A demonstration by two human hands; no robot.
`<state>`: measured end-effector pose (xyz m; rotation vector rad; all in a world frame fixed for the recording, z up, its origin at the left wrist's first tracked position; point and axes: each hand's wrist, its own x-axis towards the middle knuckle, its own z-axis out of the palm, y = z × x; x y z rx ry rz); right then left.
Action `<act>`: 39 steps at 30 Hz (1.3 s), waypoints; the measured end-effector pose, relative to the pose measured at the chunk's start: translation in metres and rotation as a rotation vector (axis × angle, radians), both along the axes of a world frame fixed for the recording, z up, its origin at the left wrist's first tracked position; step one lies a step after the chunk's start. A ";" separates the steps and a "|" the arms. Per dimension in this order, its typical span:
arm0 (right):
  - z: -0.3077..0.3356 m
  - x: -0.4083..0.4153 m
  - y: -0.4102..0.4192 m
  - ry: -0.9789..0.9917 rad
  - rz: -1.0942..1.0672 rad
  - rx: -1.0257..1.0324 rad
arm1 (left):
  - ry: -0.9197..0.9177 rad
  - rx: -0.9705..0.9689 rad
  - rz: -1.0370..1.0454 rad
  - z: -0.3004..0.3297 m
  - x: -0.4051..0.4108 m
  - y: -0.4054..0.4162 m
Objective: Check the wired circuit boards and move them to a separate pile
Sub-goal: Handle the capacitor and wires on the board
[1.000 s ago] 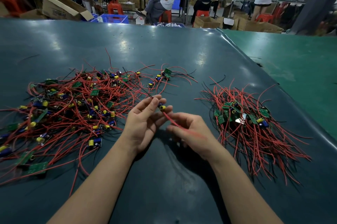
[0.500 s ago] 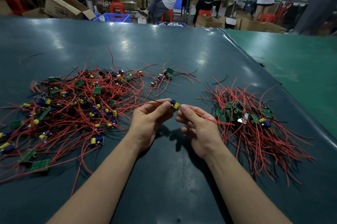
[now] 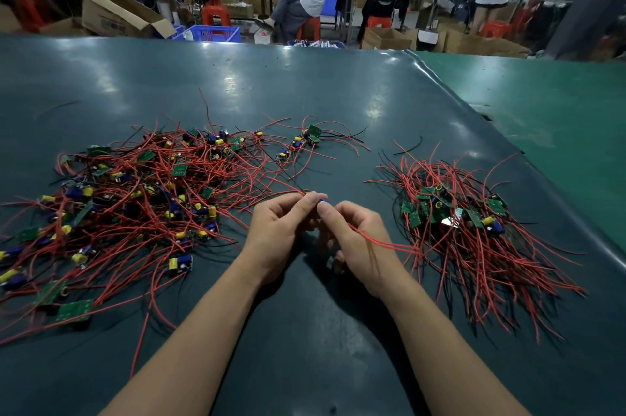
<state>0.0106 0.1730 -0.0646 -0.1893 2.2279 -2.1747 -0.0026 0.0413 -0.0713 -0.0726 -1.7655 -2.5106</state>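
Observation:
A big loose pile of small green circuit boards (image 3: 128,198) with red and black wires spreads over the left of the dark table (image 3: 305,93). A tighter pile of the same boards (image 3: 450,215) lies on the right. Between the piles, my left hand (image 3: 281,229) and my right hand (image 3: 355,239) pinch one small wired board (image 3: 322,201) at their fingertips, just above the table. Only its blue tip shows between the fingers. Its red wire (image 3: 382,242) trails right over my right hand toward the right pile.
The table's right edge runs diagonally next to a green bench (image 3: 559,117). Beyond the far edge stand cardboard boxes (image 3: 115,15), a blue crate (image 3: 216,33), red stools and several seated or standing people at work tables.
My hands have come together and closed over the board, hiding most of it. Its red wire has swung from under my right hand to lie across it toward the right pile.

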 end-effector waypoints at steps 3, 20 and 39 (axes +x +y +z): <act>0.006 -0.001 0.002 0.063 -0.141 -0.053 | -0.005 -0.030 -0.008 0.000 -0.001 0.001; 0.012 -0.010 0.006 -0.173 -0.298 -0.554 | 0.048 -0.274 -0.015 -0.002 0.004 0.001; -0.008 -0.019 0.000 -0.004 -0.302 -0.212 | 0.206 -1.318 0.264 0.056 0.007 -0.055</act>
